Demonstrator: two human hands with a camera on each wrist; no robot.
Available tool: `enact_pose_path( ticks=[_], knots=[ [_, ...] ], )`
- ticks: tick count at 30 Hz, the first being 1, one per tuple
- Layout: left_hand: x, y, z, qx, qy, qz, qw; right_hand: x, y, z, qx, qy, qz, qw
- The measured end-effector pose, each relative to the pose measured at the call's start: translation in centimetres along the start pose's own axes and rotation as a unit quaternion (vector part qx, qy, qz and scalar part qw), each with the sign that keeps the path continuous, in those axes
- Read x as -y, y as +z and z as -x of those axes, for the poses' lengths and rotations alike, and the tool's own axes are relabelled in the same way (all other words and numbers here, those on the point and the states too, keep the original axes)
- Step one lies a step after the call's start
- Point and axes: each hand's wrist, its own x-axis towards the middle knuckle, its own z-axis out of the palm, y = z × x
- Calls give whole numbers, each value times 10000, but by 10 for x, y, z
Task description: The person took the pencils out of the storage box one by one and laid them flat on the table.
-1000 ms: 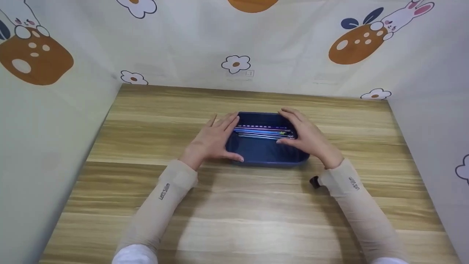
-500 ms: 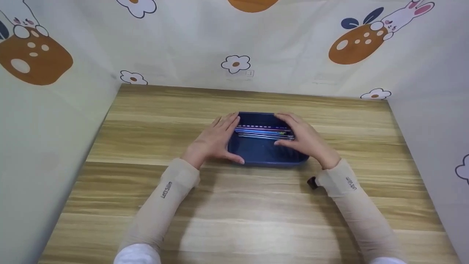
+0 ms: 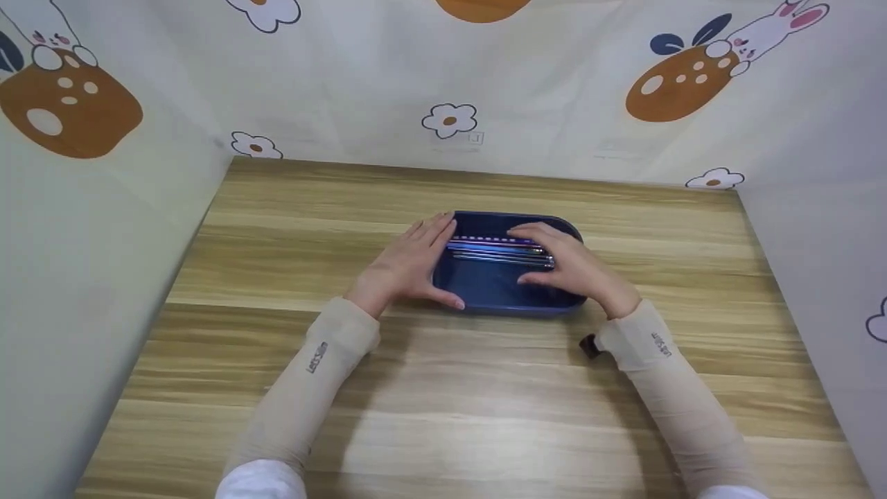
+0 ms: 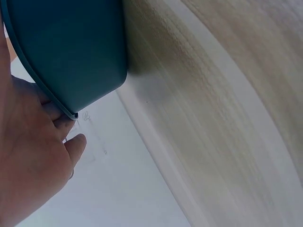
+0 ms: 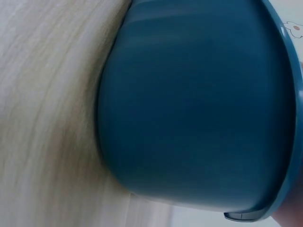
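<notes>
Navy plastic makes up the rectangular bin (image 3: 513, 290) in the head view, round-cornered and resting on the wood-grain table (image 3: 513, 416). Inside it lies a bundle of shiny, slim pencils (image 3: 488, 247), possibly pens, side by side and running left to right, with bare bin floor on the near side. The left hand (image 3: 405, 267) is spread against the bin's left end, fingers at the far corner and thumb along the near rim, bracing rather than clenching. The right hand (image 3: 572, 267) arches over the right end of the bundle, thumb on the near side and fingertips on the far side. Its grip looks loose, with a gap between the thumb and the pencils; whether any fingertip touches them I cannot tell.

From the left wrist, the bin's smooth outer wall stands on the table, with the left hand's fingers up under the rim.

From the right wrist, the outer wall nearly fills the view, with a small tab (image 5: 243, 216) below the rim; the right hand's grip is out of sight.

The step in hand seems to be reaching for the pencils while steadying the bin. The next move probably calls for drawing right thumb and fingers together around the whole bundle.
</notes>
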Motion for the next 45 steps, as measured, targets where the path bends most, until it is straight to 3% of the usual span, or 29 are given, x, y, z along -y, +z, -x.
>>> enact_pose_path(
  ticks=[17, 38, 45],
  knots=[
    [0, 0, 1, -197, 164, 22, 9997, -9, 11, -7, 325, -145, -1000, 9943],
    [-1, -1, 1, -166, 88, -58, 9998, -14, 23, -24, 776, 489, -507, 9945],
    [-1, -1, 1, -176, 126, -15, 9998, -14, 27, -28, 946, 452, -433, 9935]
  ],
)
